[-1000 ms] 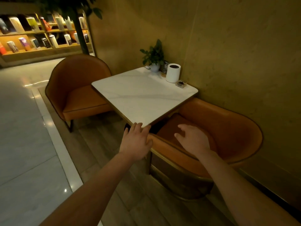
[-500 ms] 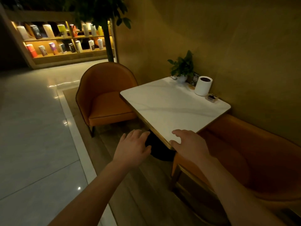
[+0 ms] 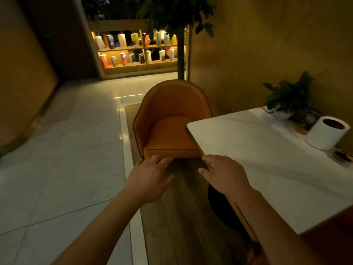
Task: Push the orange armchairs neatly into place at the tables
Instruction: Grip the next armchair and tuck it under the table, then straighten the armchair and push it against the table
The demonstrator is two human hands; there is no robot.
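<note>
Both the left hand (image 3: 150, 178) and the right hand (image 3: 225, 175) reach empty, fingers spread wide, toward the orange armchair (image 3: 172, 123); a crooked shove could knock its seat against the counter (image 3: 257, 159) edge.

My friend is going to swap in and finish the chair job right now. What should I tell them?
Left hand: open, empty, reaching toward the front of the orange armchair, not touching it as far as I can tell.
Right hand: open, empty, over the near edge of the white table.
The armchair faces you at the table's far end; only a corner of its seat sits under the tabletop, and it looks off to the left.
Done: nothing certain from this view.
Left: probably line that armchair up and push it in. Any other chair is out of view, so check it.
</note>
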